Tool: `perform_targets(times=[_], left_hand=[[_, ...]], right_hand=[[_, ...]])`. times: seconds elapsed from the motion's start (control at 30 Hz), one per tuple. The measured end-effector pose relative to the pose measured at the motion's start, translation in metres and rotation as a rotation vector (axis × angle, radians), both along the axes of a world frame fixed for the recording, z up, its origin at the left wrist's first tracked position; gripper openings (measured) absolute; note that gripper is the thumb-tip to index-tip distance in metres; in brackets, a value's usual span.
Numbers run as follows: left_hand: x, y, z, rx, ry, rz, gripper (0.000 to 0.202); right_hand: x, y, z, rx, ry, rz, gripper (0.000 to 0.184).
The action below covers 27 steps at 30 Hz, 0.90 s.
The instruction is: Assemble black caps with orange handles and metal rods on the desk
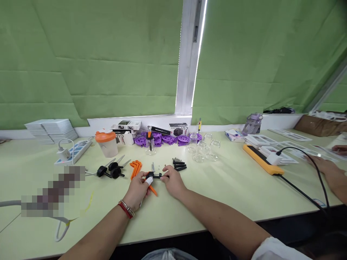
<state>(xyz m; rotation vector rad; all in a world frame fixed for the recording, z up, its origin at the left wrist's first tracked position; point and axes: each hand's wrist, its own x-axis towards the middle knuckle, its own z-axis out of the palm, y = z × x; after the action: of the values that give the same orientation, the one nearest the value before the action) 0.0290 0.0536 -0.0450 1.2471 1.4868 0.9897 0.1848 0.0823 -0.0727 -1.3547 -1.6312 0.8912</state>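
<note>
My left hand (138, 187) is closed around a black fitting (149, 175) with a thin metal tube, and an orange lever (153, 190) sticks out below its fingers. A white wrap covers one fingertip. My right hand (173, 181) pinches the right end of a slim black piece (157, 176) that meets the fitting; I cannot make out how they join. Left of my hands lie several orange levers (136, 168) and black round heads (115, 170) with metal tubes. Small springs (177, 160) and black handle pieces (180, 166) lie just beyond my right hand.
Transparent glass bottles (199, 153), purple wheel-shaped pieces (168, 140) and an orange-lidded cup (106, 144) stand toward the back. A yellow power strip (262, 160) with cables lies at right, near another person's hand (320, 164). A grey stand (63, 220) occupies the left.
</note>
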Motion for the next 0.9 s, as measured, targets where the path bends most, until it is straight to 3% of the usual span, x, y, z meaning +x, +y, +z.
perform_targets(times=[0.37, 0.57, 0.7, 0.9], left_hand=[[0.014, -0.001, 0.004, 0.012, -0.075, 0.082, 0.023], [0.012, 0.002, 0.003, -0.020, -0.080, 0.098, 0.019], [0.012, 0.003, 0.002, -0.035, -0.060, 0.117, 0.020], [0.010, 0.004, -0.002, -0.020, -0.050, 0.119, 0.021]], right_hand=[[-0.005, 0.010, -0.002, 0.044, -0.048, 0.032, 0.031], [-0.005, 0.009, 0.003, 0.003, -0.081, 0.032, 0.012], [-0.005, 0.009, 0.005, 0.027, -0.082, 0.021, 0.019], [-0.005, 0.010, 0.004, 0.015, -0.094, 0.032, 0.011]])
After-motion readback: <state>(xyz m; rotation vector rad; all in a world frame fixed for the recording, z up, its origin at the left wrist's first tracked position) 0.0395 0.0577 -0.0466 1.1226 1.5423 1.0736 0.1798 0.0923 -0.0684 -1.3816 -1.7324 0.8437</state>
